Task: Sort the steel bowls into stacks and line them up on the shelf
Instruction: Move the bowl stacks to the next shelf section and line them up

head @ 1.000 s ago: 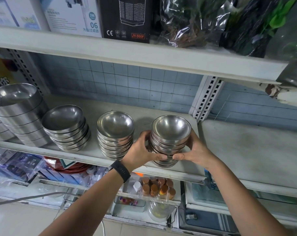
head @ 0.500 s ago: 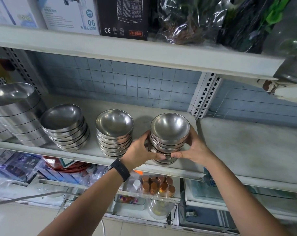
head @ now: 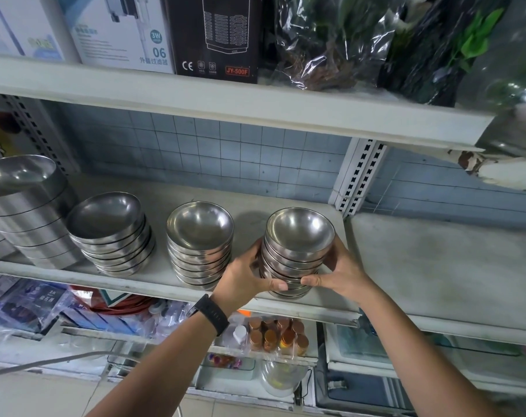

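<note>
Left hand (head: 246,276) and right hand (head: 341,270) clasp the rightmost steel bowl stack (head: 296,251). Likely heavy, rigid, slippery; low two-sided hold keeps bowls aligned.

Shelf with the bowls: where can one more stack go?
The bare shelf board right of the held stack, past the slotted post, is free. So is the strip behind the bowls. Left of it, the other stacks sit crowded.

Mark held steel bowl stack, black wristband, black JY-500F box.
held steel bowl stack (head: 300,233): head view, top bowl's inside.
black wristband (head: 212,314): head view, strap middle.
black JY-500F box (head: 216,34): head view, front face.
</note>
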